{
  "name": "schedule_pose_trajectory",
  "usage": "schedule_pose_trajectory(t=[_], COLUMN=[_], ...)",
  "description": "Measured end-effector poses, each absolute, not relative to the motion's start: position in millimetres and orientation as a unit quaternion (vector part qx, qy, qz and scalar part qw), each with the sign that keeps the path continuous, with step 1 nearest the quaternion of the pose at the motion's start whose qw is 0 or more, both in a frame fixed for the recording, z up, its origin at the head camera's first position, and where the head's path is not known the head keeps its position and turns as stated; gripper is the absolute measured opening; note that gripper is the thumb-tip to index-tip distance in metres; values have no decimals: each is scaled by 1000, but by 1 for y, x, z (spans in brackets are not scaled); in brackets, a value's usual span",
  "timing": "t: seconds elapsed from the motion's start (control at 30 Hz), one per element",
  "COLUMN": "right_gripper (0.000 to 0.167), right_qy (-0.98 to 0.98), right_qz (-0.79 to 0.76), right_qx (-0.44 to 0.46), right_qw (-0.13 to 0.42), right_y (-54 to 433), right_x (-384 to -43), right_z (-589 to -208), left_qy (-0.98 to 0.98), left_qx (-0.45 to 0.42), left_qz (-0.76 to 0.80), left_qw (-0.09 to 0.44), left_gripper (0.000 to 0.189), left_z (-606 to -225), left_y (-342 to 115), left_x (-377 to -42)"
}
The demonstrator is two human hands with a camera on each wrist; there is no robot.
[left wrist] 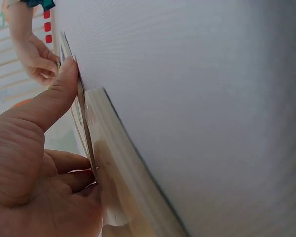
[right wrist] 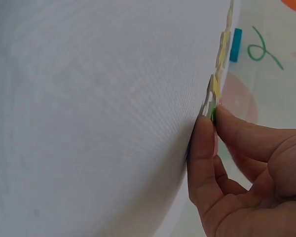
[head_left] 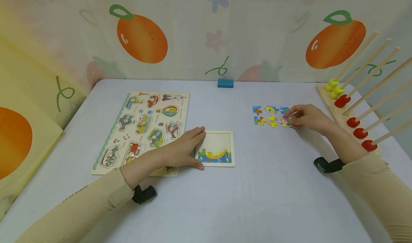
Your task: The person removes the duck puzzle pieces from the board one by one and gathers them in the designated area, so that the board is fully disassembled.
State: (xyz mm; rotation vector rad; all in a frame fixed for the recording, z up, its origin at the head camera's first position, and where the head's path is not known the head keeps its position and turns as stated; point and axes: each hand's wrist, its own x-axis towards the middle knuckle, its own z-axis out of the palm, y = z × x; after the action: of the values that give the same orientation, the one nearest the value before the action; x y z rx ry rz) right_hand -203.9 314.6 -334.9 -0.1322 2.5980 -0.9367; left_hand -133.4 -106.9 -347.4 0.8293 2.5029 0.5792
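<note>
Apparently got less than halfway with the jigsaw: had filled only the lower band of the small wooden puzzle tray point(head_left: 215, 141) and left the upper part bare. Had yet to place the loose jigsaw pieces point(head_left: 271, 109), grouped in two short rows to the right of the tray and well apart from it.

Looked pale and shallow as a tray, with a plain light rim, flat on the white tablecloth point(head_left: 251, 200) just beside the vehicle peg puzzle board point(head_left: 111, 135). Showed blue along the base of the fitted strip point(head_left: 215, 157), with a curved yellow shape above, and ended at the top in uncovered knobs and notches. Repeated the same blue and yellow on the loose pieces, plus some orange and, on one, a dark eye-like spot.

Rested the left hand point(head_left: 181, 146) against the left side of the tray, thumb spread away from the fingers, thumb near the closer corner and fingertips near the farther one. Pinched one jigsaw piece point(right wrist: 211, 112) between thumb and fingertip of the right hand point(head_left: 307, 117), at the right end of the nearer row. Could not tell, from so edge-on a right wrist view, whether lifted clear or merely gripped on the cloth.
</note>
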Motion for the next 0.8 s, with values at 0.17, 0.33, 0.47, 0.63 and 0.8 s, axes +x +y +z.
schedule_pose_trajectory(t=[0.17,0.33,0.47,0.63,0.8], right_gripper=[36,36,36,36,35], right_qy=[930,931,930,930,930], right_qz=[-316,-315,-315,-315,-315], right_qx=[-34,-28,-25,-22,-19], right_qw=[187,184,186,188,187], right_y=[315,314,314,314,313], right_x=[-205,-204,-205,-205,-205], right_z=[-335,-336,-336,-335,-334], left_qy=[904,905,906,905,905], left_qx=[300,299,296,296,296], left_qz=[209,208,211,212,212], left_qw=[220,218,219,219,222], left_gripper=[109,109,109,109,109], left_z=[-347,-346,-346,-345,-344], left_y=[-107,-106,-106,-106,-106], left_x=[-133,-133,-132,-132,-132])
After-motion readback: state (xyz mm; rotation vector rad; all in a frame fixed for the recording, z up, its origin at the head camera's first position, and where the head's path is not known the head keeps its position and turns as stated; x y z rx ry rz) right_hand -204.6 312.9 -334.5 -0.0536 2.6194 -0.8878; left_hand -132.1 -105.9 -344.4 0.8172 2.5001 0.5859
